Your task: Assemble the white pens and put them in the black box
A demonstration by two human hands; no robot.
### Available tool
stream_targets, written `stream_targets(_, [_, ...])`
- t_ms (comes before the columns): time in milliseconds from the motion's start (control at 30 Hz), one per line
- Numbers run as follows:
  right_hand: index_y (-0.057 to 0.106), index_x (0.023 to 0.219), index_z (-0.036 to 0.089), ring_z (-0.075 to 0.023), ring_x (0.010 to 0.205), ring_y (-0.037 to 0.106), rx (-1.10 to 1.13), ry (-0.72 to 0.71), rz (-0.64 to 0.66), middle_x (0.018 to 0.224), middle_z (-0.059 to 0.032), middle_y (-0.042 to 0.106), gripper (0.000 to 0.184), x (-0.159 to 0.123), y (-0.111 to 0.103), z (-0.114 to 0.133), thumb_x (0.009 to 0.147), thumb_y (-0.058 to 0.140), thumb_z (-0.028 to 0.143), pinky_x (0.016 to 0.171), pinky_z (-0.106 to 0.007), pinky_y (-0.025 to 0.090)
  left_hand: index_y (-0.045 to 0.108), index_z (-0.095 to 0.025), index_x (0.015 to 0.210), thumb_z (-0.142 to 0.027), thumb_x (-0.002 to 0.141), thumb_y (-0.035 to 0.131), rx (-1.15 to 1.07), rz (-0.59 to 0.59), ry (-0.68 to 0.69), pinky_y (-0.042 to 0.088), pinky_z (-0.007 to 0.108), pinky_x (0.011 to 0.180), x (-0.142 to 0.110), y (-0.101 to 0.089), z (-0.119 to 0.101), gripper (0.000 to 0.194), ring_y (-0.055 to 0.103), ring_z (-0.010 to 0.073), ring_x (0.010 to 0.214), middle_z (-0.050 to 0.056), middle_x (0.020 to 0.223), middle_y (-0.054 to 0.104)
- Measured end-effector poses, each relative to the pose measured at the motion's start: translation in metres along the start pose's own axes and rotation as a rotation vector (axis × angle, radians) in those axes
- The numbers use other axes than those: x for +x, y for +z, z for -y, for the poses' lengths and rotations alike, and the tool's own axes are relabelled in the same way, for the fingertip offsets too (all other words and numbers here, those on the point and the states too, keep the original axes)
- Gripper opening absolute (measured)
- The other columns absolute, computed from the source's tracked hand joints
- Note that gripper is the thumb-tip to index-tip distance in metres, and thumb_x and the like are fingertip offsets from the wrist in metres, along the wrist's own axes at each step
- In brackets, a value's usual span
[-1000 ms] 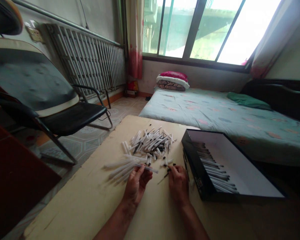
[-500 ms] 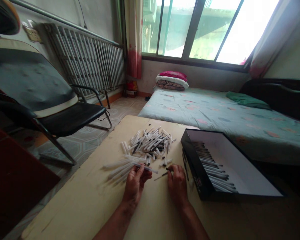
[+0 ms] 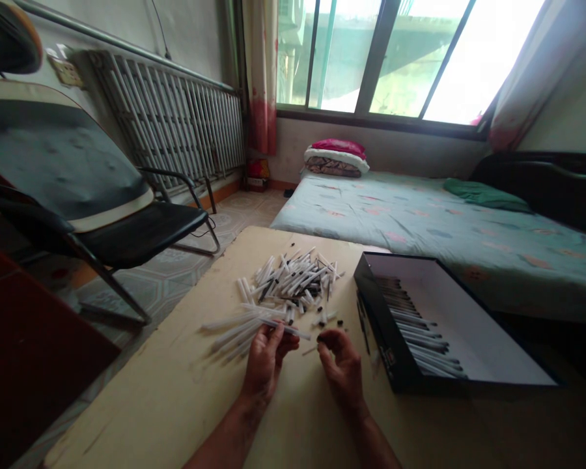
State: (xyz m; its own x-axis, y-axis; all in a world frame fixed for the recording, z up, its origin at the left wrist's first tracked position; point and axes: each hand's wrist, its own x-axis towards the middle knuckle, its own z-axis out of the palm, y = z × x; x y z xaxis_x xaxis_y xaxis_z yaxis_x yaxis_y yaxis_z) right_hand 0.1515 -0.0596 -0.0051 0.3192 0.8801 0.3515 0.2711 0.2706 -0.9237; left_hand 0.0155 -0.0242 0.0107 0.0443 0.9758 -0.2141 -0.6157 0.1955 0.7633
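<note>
My left hand (image 3: 266, 358) is closed around a translucent pen barrel (image 3: 293, 331), which points out to the right past the fingers. Just right of it, my right hand (image 3: 342, 365) pinches a small black pen part (image 3: 320, 338) at its fingertips; its exact kind is too small to tell. A thin refill (image 3: 309, 351) reaches from beside those fingertips toward the left; whether they touch it I cannot tell. Several long clear barrels (image 3: 229, 332) lie left of my left hand. Beyond both hands is a heap of white pen parts and dark refills (image 3: 297, 273).
An open black box (image 3: 378, 326) with a white inside stands at the right, holding a row of pens (image 3: 420, 332). Dark thin pieces (image 3: 362, 322) lie along its left side. A black cap (image 3: 340, 323) rests on the table (image 3: 176, 391). A bed (image 3: 395, 208) adjoins the far edge.
My right hand has shifted slightly left and turned, its fingertips nearer the barrel. A black cap now shows on the table behind it. My left hand stays nearly still with the barrel.
</note>
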Motion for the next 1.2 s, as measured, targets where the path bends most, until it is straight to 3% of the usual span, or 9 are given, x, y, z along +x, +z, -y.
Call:
stream_targets(233, [0.056, 0.089, 0.017, -0.0156, 0.075, 0.062, 0.142, 0.106, 0.066, 0.081, -0.0046, 0.062, 0.012, -0.0013, 0.0046, -0.0022, 0.079, 0.057, 0.024, 0.069, -0.026, 0.049, 0.053, -0.014, 0.087, -0.026, 0.072, 0.068, 0.005, 0.005, 0.003, 0.052, 0.025, 0.059, 0.0003, -0.0013, 0.0013, 0.024, 0.064, 0.0128, 0.059, 0.003, 0.071, 0.069])
stream_targets(400, [0.054, 0.085, 0.016, -0.0144, 0.065, 0.063, 0.250, 0.165, 0.094, 0.080, -0.0056, 0.064, 0.010, -0.0015, 0.0052, 0.0027, 0.080, 0.055, 0.026, 0.061, -0.026, 0.051, 0.053, -0.015, 0.087, -0.026, 0.071, 0.068, 0.007, 0.007, 0.006, 0.052, 0.024, 0.059, 0.0016, -0.0011, 0.0015, 0.024, 0.064, 0.0125, 0.059, 0.003, 0.070, 0.069])
stream_targets(533, [0.055, 0.082, 0.017, -0.0123, 0.059, 0.058, 0.160, 0.114, 0.083, 0.069, -0.0010, 0.059, 0.008, -0.0016, 0.0041, 0.0031, 0.081, 0.053, 0.025, 0.056, -0.023, 0.048, 0.053, -0.015, 0.087, -0.026, 0.070, 0.069, 0.019, -0.008, 0.012, 0.052, 0.025, 0.058, 0.0020, -0.0004, 0.0022, 0.026, 0.063, 0.0129, 0.058, 0.003, 0.069, 0.068])
stream_targets(733, [0.059, 0.099, 0.018, -0.0151, 0.074, 0.060, -0.061, -0.031, 0.067, 0.085, -0.0049, 0.062, 0.019, -0.0029, 0.0043, 0.0024, 0.083, 0.052, 0.024, 0.067, -0.026, 0.048, 0.053, -0.015, 0.087, -0.028, 0.068, 0.070, 0.029, -0.030, 0.046, 0.052, 0.026, 0.059, 0.0008, 0.0010, 0.0011, 0.028, 0.063, 0.0131, 0.058, 0.002, 0.068, 0.068])
stream_targets(933, [0.056, 0.087, 0.017, -0.0137, 0.067, 0.059, -0.030, 0.001, 0.065, 0.075, -0.0023, 0.061, 0.010, -0.0033, 0.0065, -0.0027, 0.080, 0.056, 0.025, 0.062, -0.024, 0.049, 0.053, -0.015, 0.087, -0.029, 0.067, 0.071, 0.044, -0.030, 0.042, 0.051, 0.026, 0.058, 0.0013, 0.0010, 0.0004, 0.030, 0.063, 0.0130, 0.056, 0.003, 0.069, 0.068])
stream_targets(1200, [0.057, 0.087, 0.017, -0.0144, 0.068, 0.061, 0.012, 0.025, 0.073, 0.075, -0.0027, 0.062, 0.011, -0.0024, 0.0064, 0.0021, 0.080, 0.057, 0.025, 0.063, -0.025, 0.051, 0.053, -0.016, 0.087, -0.031, 0.068, 0.070, 0.075, -0.007, 0.047, 0.051, 0.026, 0.060, 0.0001, 0.0014, -0.0005, 0.030, 0.064, 0.0134, 0.057, 0.002, 0.070, 0.069])
